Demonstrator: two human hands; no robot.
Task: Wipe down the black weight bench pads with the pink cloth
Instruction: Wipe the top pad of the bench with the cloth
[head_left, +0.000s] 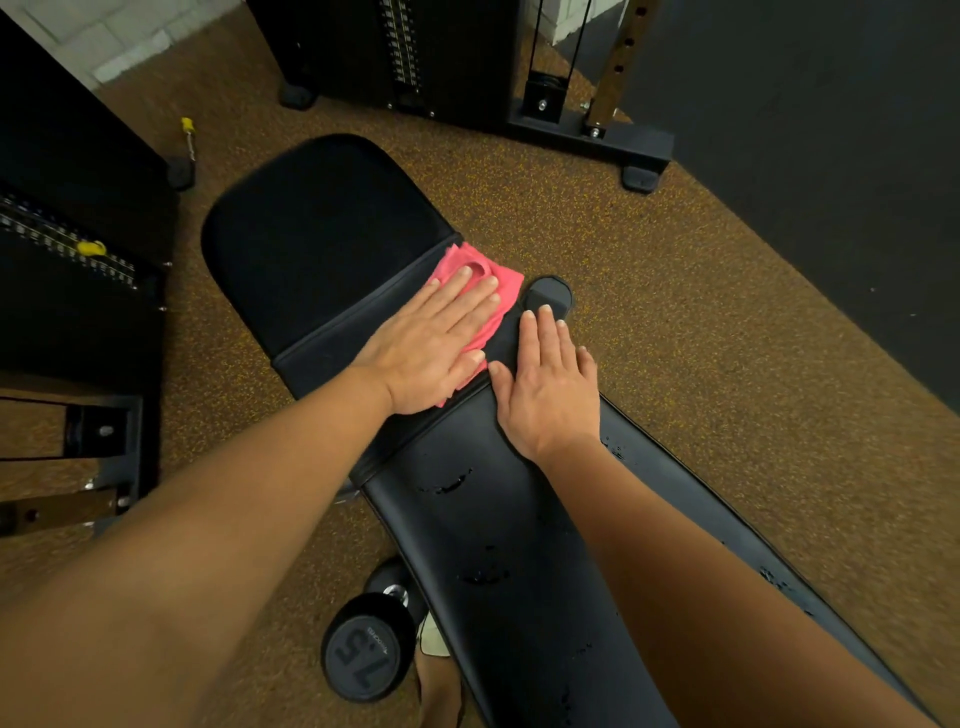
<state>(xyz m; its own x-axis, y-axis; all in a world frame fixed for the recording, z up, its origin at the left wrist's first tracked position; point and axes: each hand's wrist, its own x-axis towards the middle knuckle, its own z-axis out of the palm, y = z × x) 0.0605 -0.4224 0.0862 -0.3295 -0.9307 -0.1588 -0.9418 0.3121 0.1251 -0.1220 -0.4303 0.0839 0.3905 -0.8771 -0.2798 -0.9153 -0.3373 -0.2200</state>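
Two hands are on the bench (649, 462), both flat. Left hand (431, 348) presses palm-down on the pink cloth (506, 291), fingers (467, 296) straight and close together, gripping nothing. Cloth lies crumpled at the bench's right edge, on the band where the far pad (322, 244) meets the near pad (493, 545); most of it is under the left hand, with corners sticking out past the fingertips and the thumb. Right hand (550, 384) lies flat on the near pad just right of the cloth, fingers straight and slightly spread, thumb tip almost at the cloth's edge, holding nothing. Wet streaks and droplets (447, 483) are scattered down the near pad. Round black foot (550, 293) pokes out at the bench's right side, just past the right fingertips. Dumbbell (363, 654) marked 15 sits on the speckled brown floor (675, 338) left of the near pad. Weight stack machine (400, 52) stands beyond the bench's far end; a second stack with a yellow pin (91, 248) is off the bench's left side.
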